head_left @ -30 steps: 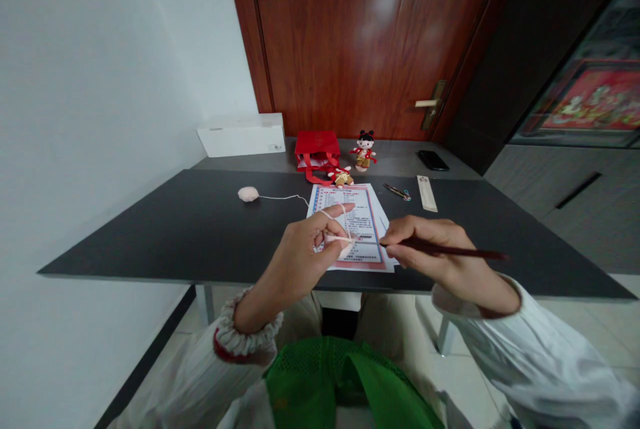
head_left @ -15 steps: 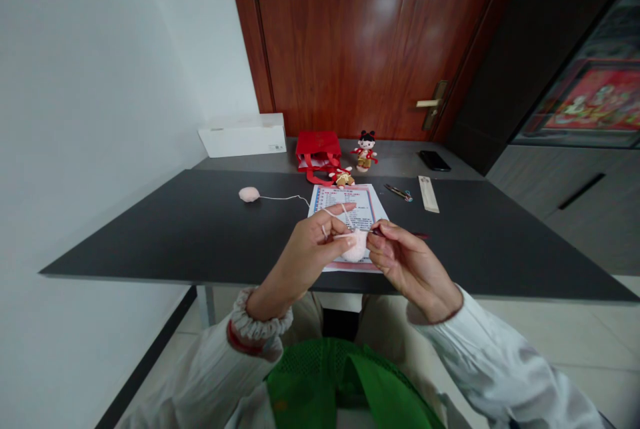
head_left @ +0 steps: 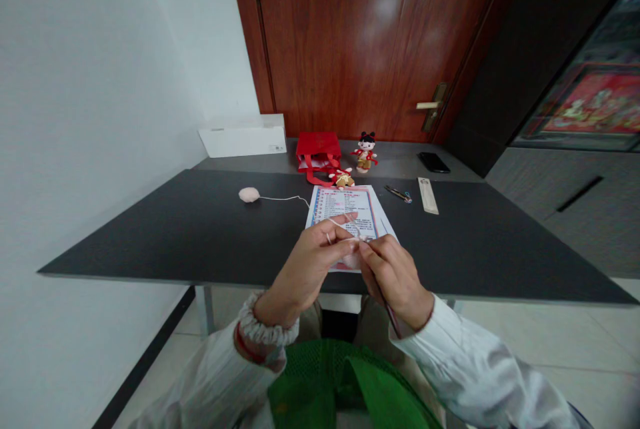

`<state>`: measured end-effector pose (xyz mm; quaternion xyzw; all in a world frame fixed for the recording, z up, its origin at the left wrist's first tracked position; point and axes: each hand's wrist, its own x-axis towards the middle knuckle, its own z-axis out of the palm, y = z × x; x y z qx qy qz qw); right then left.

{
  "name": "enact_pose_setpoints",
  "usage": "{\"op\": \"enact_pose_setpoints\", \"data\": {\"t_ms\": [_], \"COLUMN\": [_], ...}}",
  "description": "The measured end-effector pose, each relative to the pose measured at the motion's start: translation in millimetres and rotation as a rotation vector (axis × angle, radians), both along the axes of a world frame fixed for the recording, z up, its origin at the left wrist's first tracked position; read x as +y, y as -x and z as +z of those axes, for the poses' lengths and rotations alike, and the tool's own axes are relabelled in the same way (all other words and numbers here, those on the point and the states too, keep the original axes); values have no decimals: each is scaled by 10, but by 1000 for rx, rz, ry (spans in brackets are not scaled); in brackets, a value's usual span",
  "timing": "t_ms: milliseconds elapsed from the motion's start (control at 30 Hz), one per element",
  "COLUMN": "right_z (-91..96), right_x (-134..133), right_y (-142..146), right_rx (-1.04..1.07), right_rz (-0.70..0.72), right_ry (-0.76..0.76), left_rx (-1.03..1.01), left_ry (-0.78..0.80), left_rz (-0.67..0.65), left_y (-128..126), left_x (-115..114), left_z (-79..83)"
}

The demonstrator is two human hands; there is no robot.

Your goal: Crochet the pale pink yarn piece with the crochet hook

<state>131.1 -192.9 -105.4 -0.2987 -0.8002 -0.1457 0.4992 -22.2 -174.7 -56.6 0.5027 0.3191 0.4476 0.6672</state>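
Note:
My left hand [head_left: 313,259] pinches a small pale pink crocheted piece [head_left: 353,260], with pale yarn [head_left: 340,222] looped over its raised fingers. My right hand [head_left: 393,276] grips a crochet hook with a dark red handle [head_left: 391,312], which points down toward me. The hook's tip sits at the crocheted piece, and my fingers partly hide it. Both hands hover over a printed paper sheet [head_left: 340,206] on the dark table [head_left: 440,249]. A thin strand [head_left: 283,198] runs from a pale pink yarn ball [head_left: 249,194] on the left.
Behind the sheet stand a red gift bag [head_left: 317,152], a small doll [head_left: 367,152] and a little plush figure [head_left: 343,179]. Small scissors [head_left: 399,194], a paper strip [head_left: 428,196], a phone [head_left: 433,162] and a white box [head_left: 243,139] lie nearby.
My right hand has moved left, closer to my left hand. The hook's handle has swung from pointing right to pointing down toward me. The pink piece is now more hidden.

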Motion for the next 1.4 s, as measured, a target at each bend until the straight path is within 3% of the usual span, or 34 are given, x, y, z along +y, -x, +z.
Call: {"op": "enact_pose_setpoints", "data": {"t_ms": [67,167,267,567,833,1033,1233,1400], "right_z": [-15,-14,-4,31,153,137,130,138], "right_x": [29,53,52,14,-35,-7,22,63], "right_y": [-1,-31,-103,-349,-409,-454,-426,-305], "right_rx": [224,599,744,663,592,588,686,908], "right_rz": [179,398,534,584,619,683,732,864], "right_ry": [134,503,706,837,961,1046,1150,1325], "left_rx": [-36,-24,0,97,137,151,185,196], "left_ry": [67,86,75,66,48,79,42,-40], "left_rz": [-46,-83,-123,-286,-459,-534,-589,-520], "left_y": [25,84,141,280,353,373,382,339], "left_x": [4,49,120,221,282,284,307,281], "left_z": [14,8,-33,-134,-188,-174,-165,-125]}}
